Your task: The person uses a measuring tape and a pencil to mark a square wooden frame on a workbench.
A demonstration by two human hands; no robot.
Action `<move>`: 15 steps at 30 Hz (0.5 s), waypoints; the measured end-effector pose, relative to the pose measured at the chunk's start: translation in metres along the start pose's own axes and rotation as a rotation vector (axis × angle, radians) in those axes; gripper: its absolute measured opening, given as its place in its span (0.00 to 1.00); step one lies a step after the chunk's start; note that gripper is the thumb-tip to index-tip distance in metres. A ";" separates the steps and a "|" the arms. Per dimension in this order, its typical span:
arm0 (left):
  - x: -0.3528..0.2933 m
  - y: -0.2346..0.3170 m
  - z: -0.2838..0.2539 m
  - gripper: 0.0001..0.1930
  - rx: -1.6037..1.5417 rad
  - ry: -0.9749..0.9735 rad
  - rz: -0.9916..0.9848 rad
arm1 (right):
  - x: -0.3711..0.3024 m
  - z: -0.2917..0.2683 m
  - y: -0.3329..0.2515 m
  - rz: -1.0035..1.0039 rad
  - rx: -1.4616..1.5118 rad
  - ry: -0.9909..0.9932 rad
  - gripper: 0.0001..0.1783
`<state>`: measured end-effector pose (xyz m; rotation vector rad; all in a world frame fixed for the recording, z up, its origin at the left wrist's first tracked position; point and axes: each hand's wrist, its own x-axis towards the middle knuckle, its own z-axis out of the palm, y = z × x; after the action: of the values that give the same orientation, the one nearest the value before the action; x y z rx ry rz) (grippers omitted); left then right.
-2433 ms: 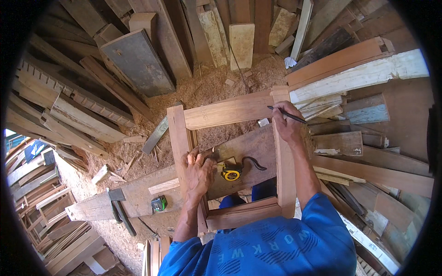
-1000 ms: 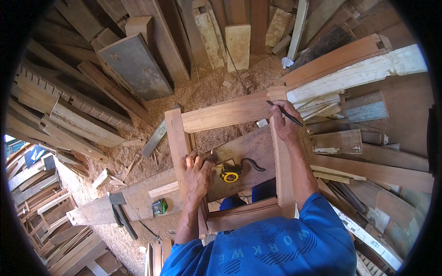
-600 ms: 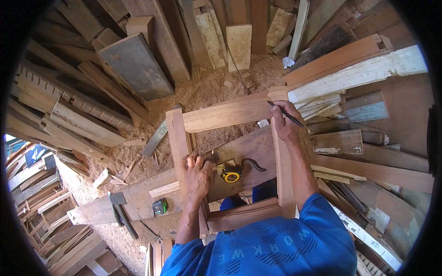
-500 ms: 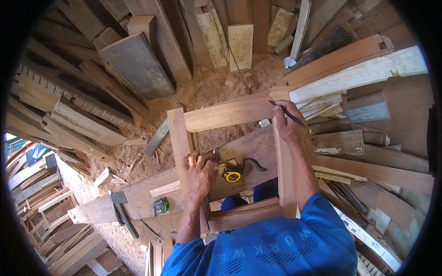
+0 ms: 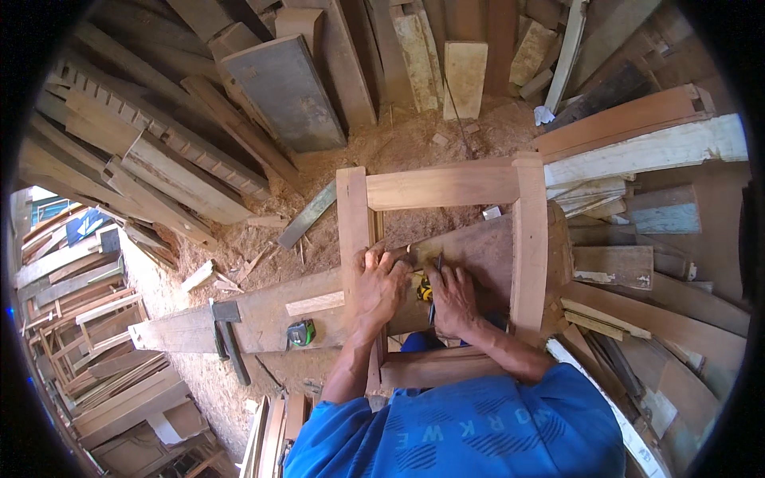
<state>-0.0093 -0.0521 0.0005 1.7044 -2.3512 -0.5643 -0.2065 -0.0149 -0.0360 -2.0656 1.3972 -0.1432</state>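
Observation:
A rectangular wooden frame (image 5: 442, 186) lies in front of me across a wide plank (image 5: 259, 312). My left hand (image 5: 376, 288) is closed over its left side piece, fingers curled at the inner edge. Inside the frame opening is my right hand (image 5: 453, 299), holding a dark, slim pencil (image 5: 437, 261) between its fingers. Beneath the right hand sits a yellow and black tape measure (image 5: 424, 288), mostly covered by the fingers. Whether those fingers also grip it I cannot tell.
A green and black tape measure (image 5: 301, 332), a thin wood strip (image 5: 315, 303) and a hammer (image 5: 229, 338) lie on the plank's left part. Boards such as a grey panel (image 5: 288, 94) and a long whitish plank (image 5: 645, 149) surround the sawdust-covered floor (image 5: 414, 143).
My right hand has left the frame's upper right corner and come down left to the yellow tape measure, pencil still held. My left hand stays on the left side piece. The view has shifted.

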 end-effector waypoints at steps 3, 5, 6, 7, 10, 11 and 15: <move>0.001 -0.003 0.002 0.10 -0.021 0.039 0.033 | 0.003 -0.006 0.000 0.016 0.063 -0.017 0.44; -0.001 -0.007 0.009 0.09 -0.113 0.188 0.057 | 0.007 -0.031 -0.002 -0.039 0.056 -0.041 0.42; -0.003 -0.016 0.014 0.09 -0.116 0.195 0.059 | 0.009 -0.048 -0.003 -0.040 0.049 -0.039 0.42; -0.008 -0.028 0.016 0.08 -0.282 0.216 -0.031 | 0.010 -0.062 -0.004 -0.049 0.101 -0.025 0.41; -0.006 -0.072 0.003 0.08 -0.495 0.437 -0.143 | 0.024 -0.084 0.009 -0.112 0.146 0.023 0.40; -0.001 -0.089 -0.003 0.08 -0.542 0.451 -0.286 | 0.032 -0.095 0.009 -0.064 0.113 0.039 0.40; 0.022 -0.130 -0.007 0.12 -0.581 0.487 -0.570 | 0.053 -0.112 0.024 0.021 0.008 0.079 0.39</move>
<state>0.0993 -0.1096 -0.0477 1.9104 -1.2087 -0.7189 -0.2496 -0.1161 0.0267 -2.0580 1.4624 -0.2243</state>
